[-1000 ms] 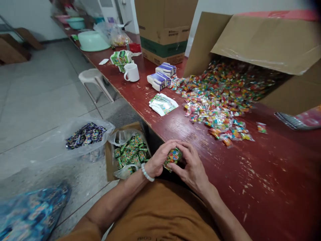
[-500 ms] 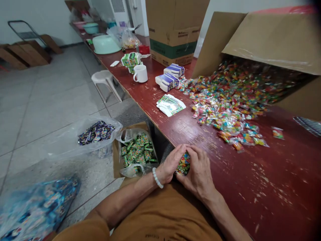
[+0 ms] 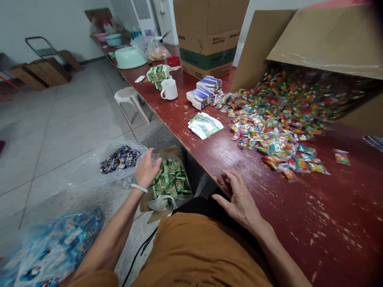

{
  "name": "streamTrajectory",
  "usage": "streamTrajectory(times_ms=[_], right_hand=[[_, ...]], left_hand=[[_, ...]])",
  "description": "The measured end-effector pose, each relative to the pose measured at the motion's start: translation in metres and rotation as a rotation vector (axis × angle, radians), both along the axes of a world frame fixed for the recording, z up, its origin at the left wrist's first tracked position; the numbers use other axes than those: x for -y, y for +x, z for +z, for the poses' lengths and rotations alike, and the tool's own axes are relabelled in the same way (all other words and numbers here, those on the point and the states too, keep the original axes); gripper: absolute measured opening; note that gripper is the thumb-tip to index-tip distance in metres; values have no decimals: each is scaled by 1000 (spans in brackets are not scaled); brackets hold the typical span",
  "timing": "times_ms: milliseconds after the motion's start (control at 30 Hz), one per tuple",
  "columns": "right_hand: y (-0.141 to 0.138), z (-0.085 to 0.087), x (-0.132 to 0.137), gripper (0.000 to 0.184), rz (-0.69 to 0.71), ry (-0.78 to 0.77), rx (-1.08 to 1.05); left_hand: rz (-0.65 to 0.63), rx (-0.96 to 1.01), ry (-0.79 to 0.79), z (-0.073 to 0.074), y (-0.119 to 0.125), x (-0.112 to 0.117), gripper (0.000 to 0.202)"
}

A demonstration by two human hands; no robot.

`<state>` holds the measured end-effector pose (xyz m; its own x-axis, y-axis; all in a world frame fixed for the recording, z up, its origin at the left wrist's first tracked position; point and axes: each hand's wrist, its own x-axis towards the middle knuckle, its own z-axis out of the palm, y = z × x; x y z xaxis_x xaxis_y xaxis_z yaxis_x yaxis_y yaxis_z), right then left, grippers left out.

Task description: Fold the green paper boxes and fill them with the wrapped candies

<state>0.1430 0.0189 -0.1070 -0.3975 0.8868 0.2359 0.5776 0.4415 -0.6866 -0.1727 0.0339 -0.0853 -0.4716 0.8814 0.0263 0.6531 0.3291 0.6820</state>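
My left hand (image 3: pixel 147 170), with a pale bead bracelet at the wrist, is held over the left side of a lined carton on the floor. Its fingers are apart and nothing shows in them. Small green printed packets (image 3: pixel 175 181) fill that carton (image 3: pixel 153 216). At the table's near edge, my right hand (image 3: pixel 241 201) is open, thumb spread from the curved fingers, and it holds nothing. Clear little bags of coloured candy (image 3: pixel 278 139) lie heaped beyond it, spilling from a big tipped cardboard box (image 3: pixel 326 44). A flattened green-and-white box (image 3: pixel 205 125) rests on the table between.
On the red table (image 3: pixel 299 231) stand a white mug (image 3: pixel 169 89), purple-and-white boxes (image 3: pixel 200 98), a tall carton (image 3: pixel 208 44) and a green basin (image 3: pixel 130 58). A bag of dark packets (image 3: pixel 119 159), blue bags (image 3: pixel 60 247) and a stool (image 3: pixel 128 95) are on the floor.
Both hands were together around a green printed packet at the table edge. They have parted: my left hand swung left over the carton, and my right stayed near the edge, now empty.
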Motion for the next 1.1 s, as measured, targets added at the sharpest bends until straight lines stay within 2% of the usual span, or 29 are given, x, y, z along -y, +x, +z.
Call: streamTrajectory(times_ms=[67, 133, 233, 300, 367, 433, 567, 667, 833, 1000, 1100], right_hand=[[1, -2, 0, 54, 21, 25, 44], [-1, -3, 3, 45, 27, 63, 93], [-3, -5, 6, 37, 34, 105, 115], [-3, -6, 7, 36, 53, 113, 102], [-3, -6, 6, 35, 59, 117, 86], [-3, -6, 6, 33, 46, 126, 76], [-4, -5, 6, 32, 19, 139, 84], [-5, -6, 6, 33, 24, 131, 87], [-6, -5, 5, 33, 21, 123, 60], [-6, -3, 6, 32, 13, 105, 28], [-5, -4, 4, 31, 15, 33, -80]], left_hand=[[65, -74, 51, 5, -15, -12, 55], [11, -110, 98, 8, -4, -26, 50], [-251, -229, 184, 12, 43, -50, 40], [-383, -355, 207, 14, 78, -68, 41], [-422, -486, 192, 15, 104, -86, 46], [-398, -584, 138, 17, 118, -106, 51], [-373, -637, 46, 17, 123, -142, 47], [-381, -629, 8, 17, 120, -156, 38], [-368, -580, -16, 19, 118, -165, 37], [-323, -463, 18, 22, 119, -173, 47], [-341, -327, 59, 25, 119, -165, 33]])
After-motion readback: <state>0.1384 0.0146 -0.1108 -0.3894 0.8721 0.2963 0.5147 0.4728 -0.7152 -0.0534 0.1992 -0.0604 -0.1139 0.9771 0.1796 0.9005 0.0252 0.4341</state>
